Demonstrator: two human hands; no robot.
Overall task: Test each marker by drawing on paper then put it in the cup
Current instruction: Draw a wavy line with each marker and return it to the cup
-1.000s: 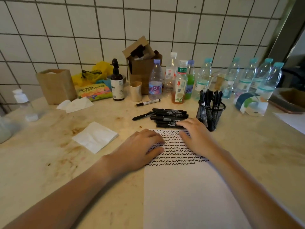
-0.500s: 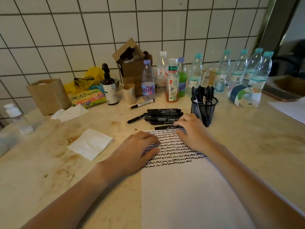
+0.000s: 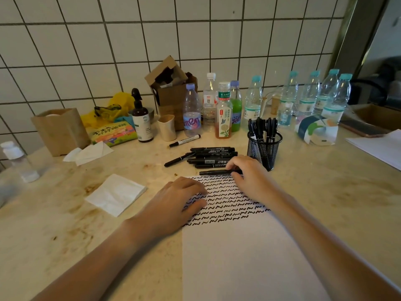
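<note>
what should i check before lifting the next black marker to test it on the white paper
1. Right hand on the nearest black marker: ok, fingers curl on its end.
2. Marker's cap: not ok, appears still on.
3. Left hand steadying the white paper sheet: ok, resting flat on its left edge.
4. Blank space on the sheet: ok, below the black squiggle rows.
5. Black wire-mesh cup within reach: ok, upright beside the right hand.
6. Room in the cup: cannot tell.
</note>
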